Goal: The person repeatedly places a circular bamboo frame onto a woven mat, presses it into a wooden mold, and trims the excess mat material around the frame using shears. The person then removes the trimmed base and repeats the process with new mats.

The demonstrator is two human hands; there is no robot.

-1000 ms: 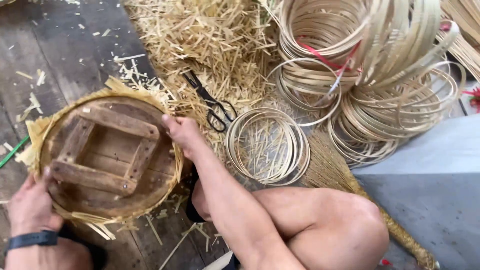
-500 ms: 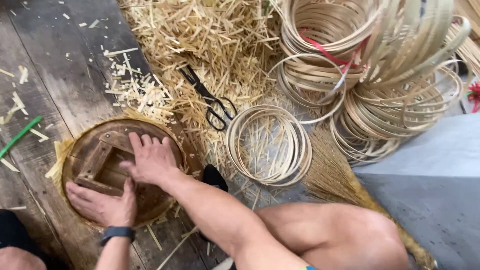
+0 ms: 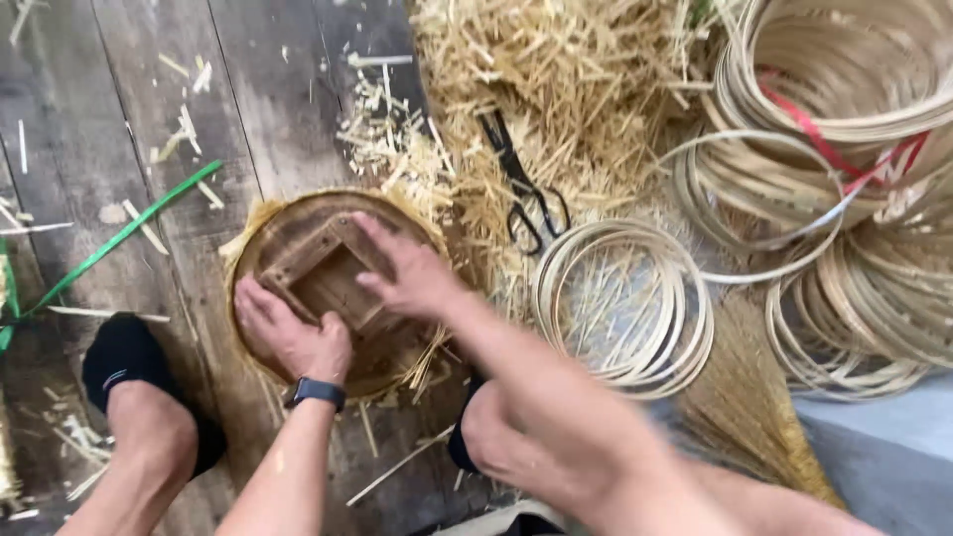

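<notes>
A round wooden form (image 3: pixel 298 248) with a square frame of slats on top lies on the plank floor, ringed by straw-coloured woven strips. My left hand (image 3: pixel 290 333) presses flat on its near-left part, a dark watch on the wrist. Fingers spread, my right hand (image 3: pixel 407 273) rests across the square frame at the form's right side. Neither hand grips anything. Black scissors (image 3: pixel 521 189) lie on the straw heap just right of the form.
A flat coil of thin bamboo hoops (image 3: pixel 623 303) lies to the right, with bigger hoop bundles (image 3: pixel 844 109) tied with red strip beyond. Bamboo shavings (image 3: pixel 556 79) are heaped at the top. A green strip (image 3: pixel 119 238) crosses the floor at left. My black-socked foot (image 3: pixel 124 362) is lower left.
The view has shifted, so the form sits more central. Both hands slid across the form's top: the left toward its near-left, the right onto the square frame.
</notes>
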